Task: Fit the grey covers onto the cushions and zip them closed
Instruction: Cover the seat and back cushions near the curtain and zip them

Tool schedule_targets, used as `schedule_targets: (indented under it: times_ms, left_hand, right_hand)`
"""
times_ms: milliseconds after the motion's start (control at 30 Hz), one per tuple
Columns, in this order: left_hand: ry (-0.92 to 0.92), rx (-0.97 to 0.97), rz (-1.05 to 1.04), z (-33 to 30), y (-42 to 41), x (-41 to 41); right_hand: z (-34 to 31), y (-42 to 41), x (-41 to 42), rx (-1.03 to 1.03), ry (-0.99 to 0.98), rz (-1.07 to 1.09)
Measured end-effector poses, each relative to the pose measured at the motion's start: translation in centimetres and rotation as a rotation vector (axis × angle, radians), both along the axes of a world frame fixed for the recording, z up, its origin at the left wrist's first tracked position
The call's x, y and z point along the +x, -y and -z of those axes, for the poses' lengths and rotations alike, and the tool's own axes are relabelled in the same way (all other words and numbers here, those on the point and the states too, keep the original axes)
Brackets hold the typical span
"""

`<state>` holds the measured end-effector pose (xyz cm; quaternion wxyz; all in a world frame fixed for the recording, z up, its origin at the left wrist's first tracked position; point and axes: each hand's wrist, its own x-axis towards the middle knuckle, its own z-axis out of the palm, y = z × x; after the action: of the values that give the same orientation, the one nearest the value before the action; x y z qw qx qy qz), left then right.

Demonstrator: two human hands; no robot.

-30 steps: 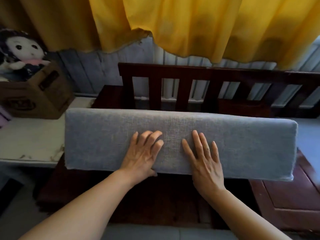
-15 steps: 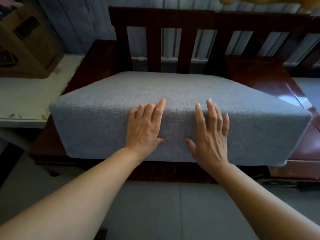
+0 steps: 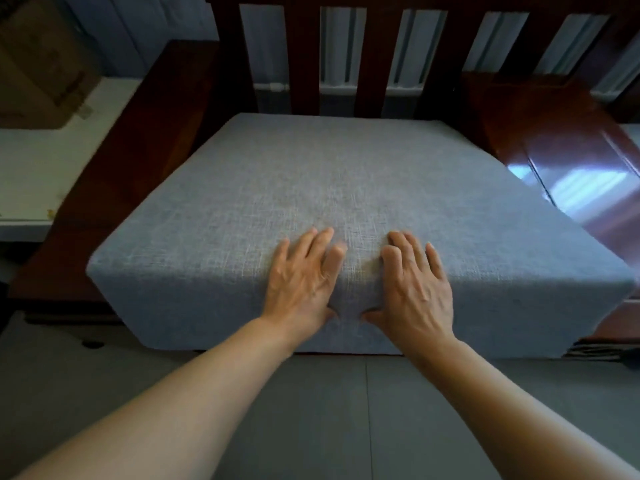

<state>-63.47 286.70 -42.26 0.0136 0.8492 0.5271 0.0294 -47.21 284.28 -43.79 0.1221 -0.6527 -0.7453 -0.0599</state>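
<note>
While both hands lie flat on near edge, grey covered cushion (image 3: 346, 202) sits on dark wooden seat frame (image 3: 571, 150), front overhanging toward 6 o'clock. Left hand (image 3: 301, 282) and right hand (image 3: 415, 285) spread wide, fingers straight over top, thumbs against front face, gripping nothing. Zip not visible; closed or not, cannot tell. Risks: uneven push skews cushion toward 3 o'clock onto glossy wood; overhanging front may tip toward floor (image 3: 346, 410); palms dragging fabric could wrinkle cover.
</note>
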Motion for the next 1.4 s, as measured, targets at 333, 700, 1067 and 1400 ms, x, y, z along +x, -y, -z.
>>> schedule_targets:
  times_ms: [333, 700, 1067, 1400]
  left_hand:
    - [-0.029, 0.037, -0.027, 9.0, 1.8, -0.2]
    - [-0.215, -0.254, -0.086, 17.7, 3.7, -0.2]
    - [-0.255, -0.236, -0.035, 19.9, 2.0, -0.4]
    - [-0.302, -0.278, -0.035, 20.0, 1.5, -0.1]
  right_hand:
    - [9.1, 3.0, -0.6, -0.013, 0.046, 0.026]
    - [19.4, 5.1, 1.0, -0.127, 0.109, 0.03]
    - [22.9, 4.0, 1.8, -0.193, 0.067, 0.035]
    - [22.1, 3.6, 1.7, -0.252, 0.11, -0.009]
